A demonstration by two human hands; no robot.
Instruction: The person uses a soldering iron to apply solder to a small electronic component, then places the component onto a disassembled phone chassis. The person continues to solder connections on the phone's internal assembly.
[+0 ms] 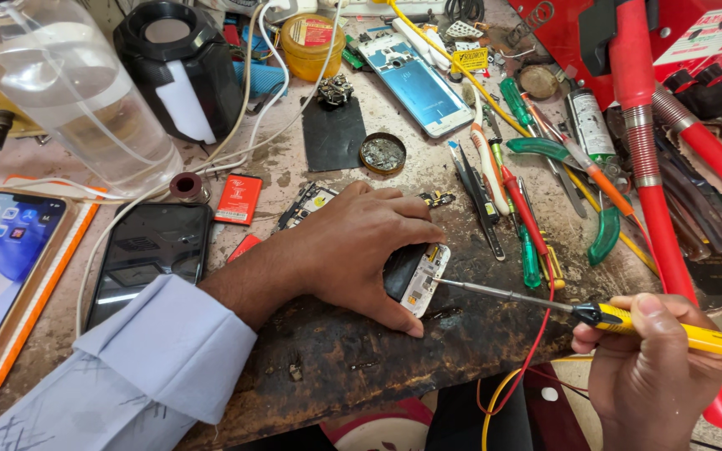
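The stained workbench carries everything here, and the small opened phone near its front edge serves as the landmark. Far to the upper left of that phone lies a clear plastic bottle on its side, with a black round-topped device just to the bottle's right. To the upper right of the phone a red machine fills the corner, and a red hose runs down from it past the phone's right side. Well to the left of the phone lie a lit smartphone in an orange frame and, nearer, a dark-screened smartphone. Above the phone, farther back, rests a bare blue phone frame. The left hand lies over the opened phone, fingers spread and curled down over its body, thumb pressed against its near edge, pinning it to the bench. To the lower right of the phone, the right hand is closed around the handle of a yellow screwdriver, whose thin metal shaft reaches left until its tip meets the phone's white end. Between phone and hose lie loose screwdrivers and tweezers. Above the phone sits a small round tin.
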